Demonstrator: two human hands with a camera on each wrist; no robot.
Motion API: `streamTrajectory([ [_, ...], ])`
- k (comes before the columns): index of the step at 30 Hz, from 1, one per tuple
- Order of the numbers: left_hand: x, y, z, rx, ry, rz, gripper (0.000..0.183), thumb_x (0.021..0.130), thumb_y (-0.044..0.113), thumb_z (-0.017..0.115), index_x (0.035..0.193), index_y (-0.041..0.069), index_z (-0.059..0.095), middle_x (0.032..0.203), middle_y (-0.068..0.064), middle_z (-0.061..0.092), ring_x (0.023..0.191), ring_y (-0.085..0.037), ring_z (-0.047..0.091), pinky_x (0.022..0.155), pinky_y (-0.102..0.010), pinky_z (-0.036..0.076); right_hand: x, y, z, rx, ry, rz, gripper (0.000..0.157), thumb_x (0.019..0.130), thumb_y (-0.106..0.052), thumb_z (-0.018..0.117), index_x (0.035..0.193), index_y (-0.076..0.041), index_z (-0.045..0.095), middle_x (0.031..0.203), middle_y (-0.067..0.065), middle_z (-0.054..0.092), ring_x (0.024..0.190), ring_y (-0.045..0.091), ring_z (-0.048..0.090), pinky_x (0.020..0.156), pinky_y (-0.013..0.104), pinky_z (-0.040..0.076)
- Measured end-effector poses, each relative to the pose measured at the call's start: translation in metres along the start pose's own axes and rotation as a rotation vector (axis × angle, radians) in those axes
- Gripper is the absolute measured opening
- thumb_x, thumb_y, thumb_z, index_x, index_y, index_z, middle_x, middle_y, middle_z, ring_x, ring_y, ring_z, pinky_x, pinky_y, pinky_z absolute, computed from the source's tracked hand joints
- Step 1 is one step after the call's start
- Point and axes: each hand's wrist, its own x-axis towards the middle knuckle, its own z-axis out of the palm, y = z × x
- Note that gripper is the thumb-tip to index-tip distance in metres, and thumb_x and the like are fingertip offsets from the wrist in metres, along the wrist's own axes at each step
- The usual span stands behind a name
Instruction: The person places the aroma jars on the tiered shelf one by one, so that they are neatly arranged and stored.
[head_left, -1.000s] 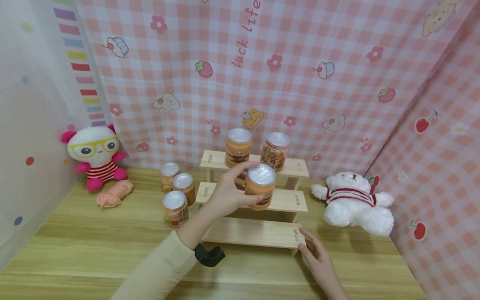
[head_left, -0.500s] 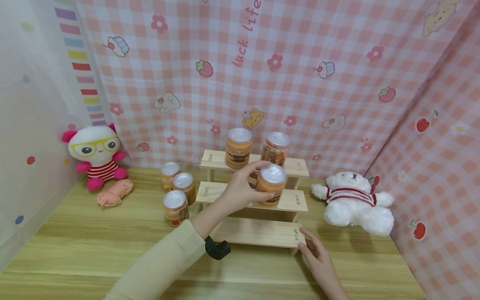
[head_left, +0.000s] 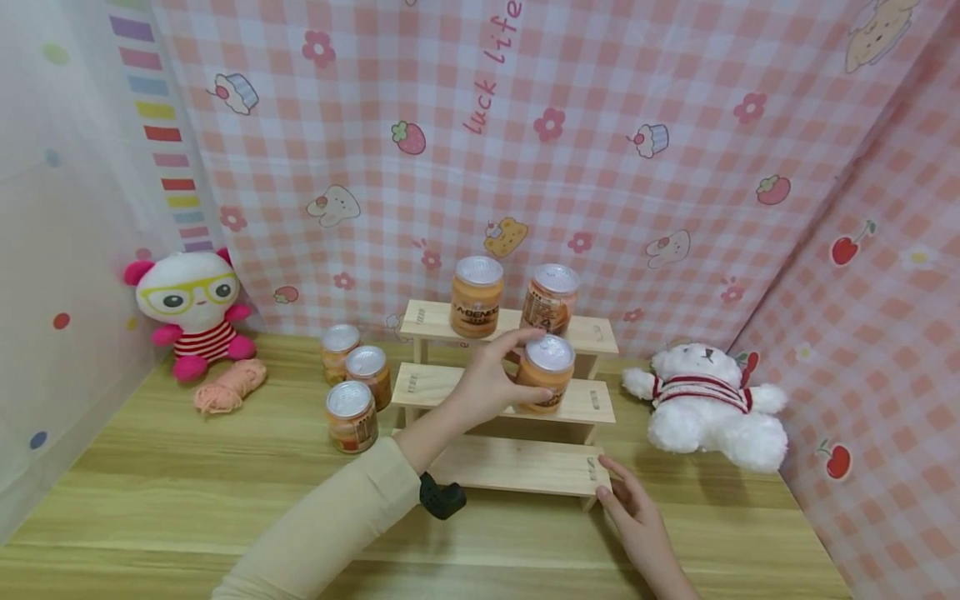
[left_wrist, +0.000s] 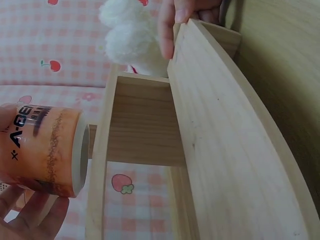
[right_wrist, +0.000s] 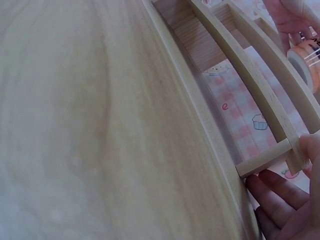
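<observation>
My left hand [head_left: 491, 379] holds an orange-labelled can [head_left: 551, 379] with a silver lid, thumb and fingers round its sides. The can is upright over the right part of the middle step of a three-step wooden display stand [head_left: 495, 462]. In the left wrist view the can's base [left_wrist: 80, 155] is close to the step's board; I cannot tell if they touch. My right hand [head_left: 637, 525] grips the right end of the lowest step, with the thumb on the board and fingers by the leg [right_wrist: 265, 157]. Two similar cans, a left one [head_left: 477, 300] and a right one [head_left: 553, 292], stand on the top step.
Several more cans [head_left: 352, 417] stand on the wooden table [head_left: 187, 500] left of the stand. Farther left are a panda plush [head_left: 198, 317] and a peach yarn skein [head_left: 230, 387]. A white bear plush [head_left: 705, 408] lies at right. A pink checked cloth [head_left: 600, 183] hangs behind.
My left hand has carried the can to the right, then slightly lower over the middle step. The right hand stays at the stand's end.
</observation>
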Motion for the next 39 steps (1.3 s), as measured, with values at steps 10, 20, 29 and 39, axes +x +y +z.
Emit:
streamTrajectory([
  [10, 0.002, -0.009, 0.004, 0.036, 0.004, 0.019, 0.073, 0.07, 0.013, 0.087, 0.134, 0.015, 0.053, 0.127, 0.0, 0.057, 0.104, -0.019, 0.056, 0.078, -0.029, 0.052, 0.001, -0.001, 0.0, -0.015, -0.003, 0.048, 0.04, 0.097, -0.012, 0.057, 0.136, -0.007, 0.051, 0.107, 0.015, 0.067, 0.096, 0.008, 0.061, 0.081, 0.017, 0.045],
  [20, 0.002, -0.009, 0.005, 0.054, -0.012, -0.009, 0.074, 0.071, 0.014, 0.086, 0.136, 0.017, 0.051, 0.127, 0.0, 0.055, 0.103, -0.02, 0.054, 0.075, -0.03, 0.052, 0.001, -0.001, 0.0, 0.003, -0.007, 0.049, 0.039, 0.097, -0.011, 0.056, 0.136, -0.006, 0.05, 0.107, 0.017, 0.067, 0.096, 0.008, 0.061, 0.081, 0.016, 0.045],
  [29, 0.0, -0.008, 0.003, 0.023, -0.042, -0.006, 0.076, 0.074, 0.014, 0.084, 0.14, 0.016, 0.046, 0.124, -0.003, 0.05, 0.106, -0.023, 0.051, 0.076, -0.031, 0.053, 0.0, -0.001, 0.0, 0.012, -0.011, 0.03, 0.039, 0.097, -0.01, 0.056, 0.136, -0.005, 0.051, 0.111, 0.019, 0.065, 0.099, 0.007, 0.06, 0.083, 0.014, 0.045],
  [39, -0.014, 0.001, -0.009, 0.013, 0.014, 0.029, 0.078, 0.073, 0.015, 0.085, 0.14, 0.018, 0.046, 0.123, -0.002, 0.052, 0.109, -0.022, 0.053, 0.086, -0.043, 0.051, 0.001, 0.0, 0.0, 0.012, -0.008, 0.033, 0.04, 0.097, -0.01, 0.056, 0.136, -0.005, 0.05, 0.112, 0.02, 0.065, 0.1, 0.006, 0.06, 0.083, 0.014, 0.044],
])
